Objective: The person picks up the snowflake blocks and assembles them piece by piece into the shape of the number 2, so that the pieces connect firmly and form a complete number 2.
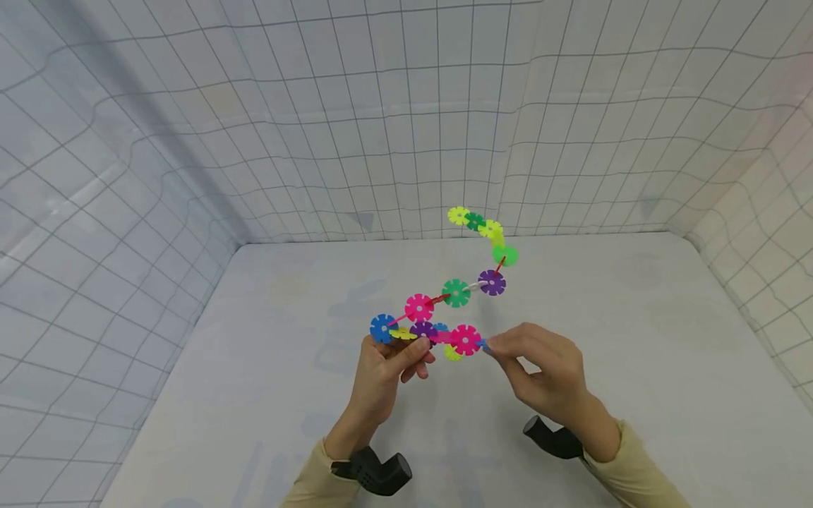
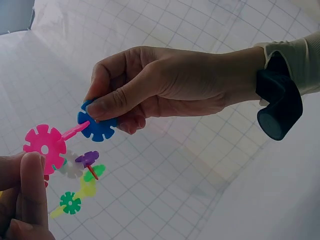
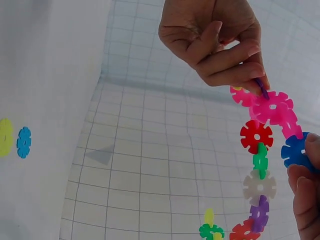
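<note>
A chain of notched plastic snowflake discs [image 1: 456, 293] in pink, red, green, white, purple, yellow and blue curves away from my hands toward the back. My left hand [image 1: 381, 370] pinches a purple disc [image 1: 422, 329] at the near part of the chain, between thumb and fingers. My right hand [image 1: 549, 360] pinches a blue disc [image 2: 96, 129] by its rim. In the left wrist view this blue disc meets a pink disc [image 2: 75, 131] slotted edge to edge, which joins the larger pink disc [image 2: 40, 142] beside the left fingers. Only part of the left hand shows there.
A yellow disc [image 3: 5, 137] and a blue disc [image 3: 24, 143] lie loose on the white table [image 1: 254, 367]. Sheeting with a dark grid [image 1: 406, 120] encloses the back and both sides. Black cameras are strapped to both wrists [image 1: 381, 471].
</note>
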Action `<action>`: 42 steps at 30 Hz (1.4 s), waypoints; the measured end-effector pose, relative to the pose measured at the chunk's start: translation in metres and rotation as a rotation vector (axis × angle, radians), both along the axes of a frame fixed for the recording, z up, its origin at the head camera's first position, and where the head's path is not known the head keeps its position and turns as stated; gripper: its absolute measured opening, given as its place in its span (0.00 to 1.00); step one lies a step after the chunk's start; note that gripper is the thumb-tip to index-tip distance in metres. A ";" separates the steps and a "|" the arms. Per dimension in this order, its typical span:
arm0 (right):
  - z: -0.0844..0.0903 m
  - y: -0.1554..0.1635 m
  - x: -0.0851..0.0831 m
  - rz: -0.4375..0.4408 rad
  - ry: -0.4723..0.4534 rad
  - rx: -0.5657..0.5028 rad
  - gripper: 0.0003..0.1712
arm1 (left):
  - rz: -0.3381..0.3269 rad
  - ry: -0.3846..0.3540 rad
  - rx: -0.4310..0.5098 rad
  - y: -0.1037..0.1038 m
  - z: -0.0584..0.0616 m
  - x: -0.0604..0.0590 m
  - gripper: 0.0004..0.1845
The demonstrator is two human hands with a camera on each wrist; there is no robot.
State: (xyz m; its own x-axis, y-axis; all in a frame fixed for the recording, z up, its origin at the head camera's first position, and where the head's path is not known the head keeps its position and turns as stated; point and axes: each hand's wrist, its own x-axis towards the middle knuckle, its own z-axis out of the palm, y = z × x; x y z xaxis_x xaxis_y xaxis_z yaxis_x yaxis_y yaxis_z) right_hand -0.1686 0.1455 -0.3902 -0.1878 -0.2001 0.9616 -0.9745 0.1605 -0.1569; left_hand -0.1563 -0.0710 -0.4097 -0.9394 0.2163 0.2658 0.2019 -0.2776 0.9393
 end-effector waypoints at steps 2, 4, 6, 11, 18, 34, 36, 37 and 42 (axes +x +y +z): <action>-0.002 0.000 -0.001 0.020 -0.026 -0.013 0.13 | 0.010 -0.007 0.006 0.001 0.000 0.000 0.10; -0.003 0.000 -0.001 0.025 -0.045 -0.022 0.13 | 0.017 -0.011 0.018 0.002 0.000 0.001 0.09; -0.003 0.001 -0.002 0.023 -0.054 -0.024 0.13 | 0.024 -0.016 0.031 0.003 0.001 0.002 0.07; -0.003 0.001 -0.002 -0.012 -0.049 -0.020 0.13 | 0.040 -0.023 0.057 0.006 0.000 0.003 0.05; -0.005 0.000 -0.002 -0.057 -0.022 -0.036 0.13 | 0.049 -0.074 0.051 0.008 -0.002 0.001 0.08; -0.009 -0.001 -0.004 -0.159 0.008 0.021 0.15 | 0.152 -0.128 0.061 0.009 0.000 0.002 0.09; -0.009 0.000 -0.004 -0.182 0.008 0.013 0.16 | 0.167 -0.129 0.072 0.008 0.000 0.002 0.10; -0.008 0.000 -0.004 -0.192 -0.002 0.009 0.16 | 0.172 -0.125 0.078 0.007 0.001 0.002 0.10; -0.001 0.000 0.000 -0.124 -0.147 -0.020 0.17 | 0.163 -0.107 0.090 0.006 0.002 0.002 0.09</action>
State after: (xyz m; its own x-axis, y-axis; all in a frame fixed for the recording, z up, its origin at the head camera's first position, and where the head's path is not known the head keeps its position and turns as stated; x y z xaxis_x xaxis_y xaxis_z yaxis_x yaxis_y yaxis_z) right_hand -0.1689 0.1458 -0.3909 -0.3486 -0.1475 0.9256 -0.9137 0.2736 -0.3006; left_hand -0.1545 -0.0653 -0.4080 -0.9839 0.0391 0.1745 0.1518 -0.3336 0.9304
